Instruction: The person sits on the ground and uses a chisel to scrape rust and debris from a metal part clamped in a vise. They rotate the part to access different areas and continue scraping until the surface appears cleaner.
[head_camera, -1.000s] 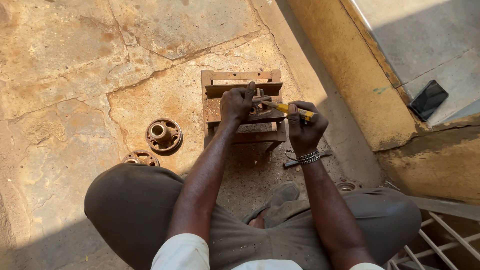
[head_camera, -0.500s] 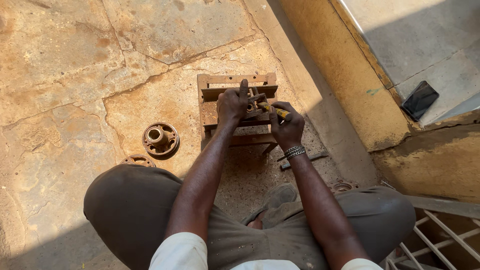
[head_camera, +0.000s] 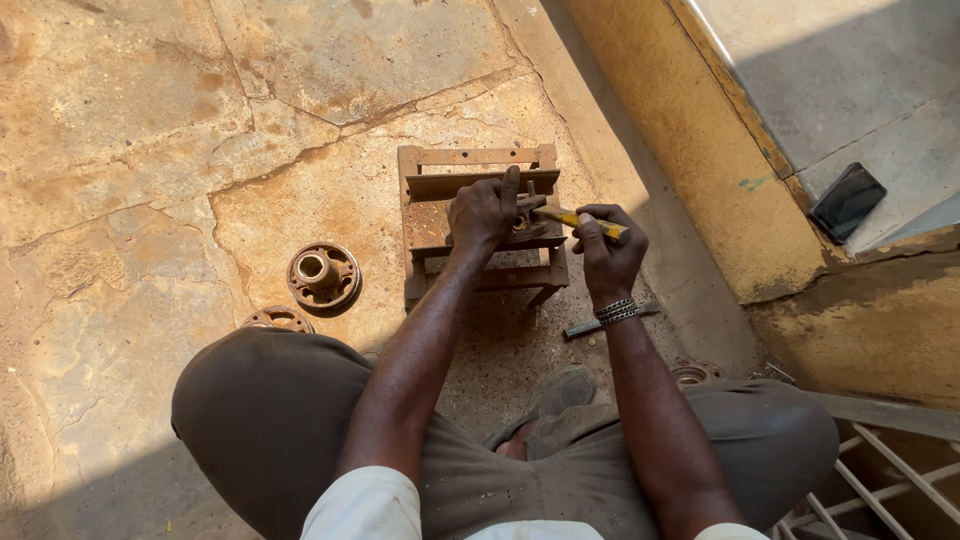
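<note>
Yellow-handled tool (head_camera: 580, 220) first: we grip it in our right hand (head_camera: 608, 255), fingers wrapped tight round the handle, its tip angled left toward a small part that we cannot make out, pinned on the rusty metal stand (head_camera: 480, 185). Working outward from our body, our knees spread wide in dark trousers (head_camera: 270, 410) because we squat low over the work, with one shoe (head_camera: 560, 390) planted between them on the stone floor (head_camera: 150, 120). Just beyond the right wrist, which wears a beaded bracelet (head_camera: 617, 311), a short metal bar (head_camera: 600, 323) lies on the floor, near enough to pick up. Our left hand (head_camera: 485, 212) presses down on the stand's middle ledge, fingers curled over the part and one finger stretched up against the top rail, seemingly to steady the piece against the tool. To the stand's left a round rusty flanged hub (head_camera: 322, 274) rests flat on the floor, with a second disc (head_camera: 278, 319) nearer our left knee. Farthest off, toward the upper right corner, a dark phone (head_camera: 847, 202) lies on the raised grey step (head_camera: 830, 90) above the ochre kerb (head_camera: 680, 130).
</note>
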